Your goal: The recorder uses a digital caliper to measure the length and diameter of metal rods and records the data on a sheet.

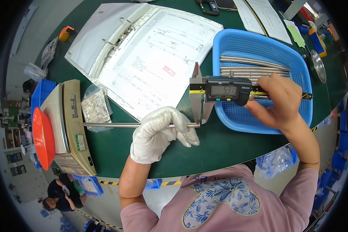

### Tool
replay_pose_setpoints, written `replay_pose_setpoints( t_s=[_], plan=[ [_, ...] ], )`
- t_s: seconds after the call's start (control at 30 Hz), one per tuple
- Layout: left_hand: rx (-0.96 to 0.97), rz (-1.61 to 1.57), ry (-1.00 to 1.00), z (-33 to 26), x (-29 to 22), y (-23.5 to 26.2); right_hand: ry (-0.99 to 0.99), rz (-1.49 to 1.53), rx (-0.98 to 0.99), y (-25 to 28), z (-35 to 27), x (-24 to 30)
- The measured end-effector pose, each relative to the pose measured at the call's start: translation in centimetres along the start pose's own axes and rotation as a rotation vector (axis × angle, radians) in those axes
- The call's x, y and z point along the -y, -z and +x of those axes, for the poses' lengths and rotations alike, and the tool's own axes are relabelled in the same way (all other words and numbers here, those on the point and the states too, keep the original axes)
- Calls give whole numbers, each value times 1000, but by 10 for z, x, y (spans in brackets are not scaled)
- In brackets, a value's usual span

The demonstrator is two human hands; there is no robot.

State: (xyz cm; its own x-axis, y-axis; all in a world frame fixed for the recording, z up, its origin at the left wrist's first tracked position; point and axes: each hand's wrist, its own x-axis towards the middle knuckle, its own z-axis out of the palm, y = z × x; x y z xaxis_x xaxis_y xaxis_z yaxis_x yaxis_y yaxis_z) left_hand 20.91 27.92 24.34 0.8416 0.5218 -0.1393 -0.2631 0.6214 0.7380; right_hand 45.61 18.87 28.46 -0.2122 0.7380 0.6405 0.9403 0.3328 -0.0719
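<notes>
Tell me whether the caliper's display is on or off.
On: the digital caliper in the right hand shows dark digits on its screen.

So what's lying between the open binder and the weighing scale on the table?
A clear plastic bag of small metal parts lies between the binder and the scale, seen in the head view.

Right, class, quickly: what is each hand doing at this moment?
Left hand, in a white glove: closed around a thin metal rod.
Right hand, bare: gripping a digital caliper, whose jaws sit at the rod's end.
</notes>
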Motion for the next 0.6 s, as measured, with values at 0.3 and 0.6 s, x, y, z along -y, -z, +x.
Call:
replay_pose_setpoints(
  t_s=[0.3, 0.6],
  plan=[
    [43, 24, 43, 0, -2, 1, -25, -55, -50, -2, -5, -1],
    [53, 30, 43, 1, -1, 1, -40, -59, -53, -2, -4, -1]
  ],
)
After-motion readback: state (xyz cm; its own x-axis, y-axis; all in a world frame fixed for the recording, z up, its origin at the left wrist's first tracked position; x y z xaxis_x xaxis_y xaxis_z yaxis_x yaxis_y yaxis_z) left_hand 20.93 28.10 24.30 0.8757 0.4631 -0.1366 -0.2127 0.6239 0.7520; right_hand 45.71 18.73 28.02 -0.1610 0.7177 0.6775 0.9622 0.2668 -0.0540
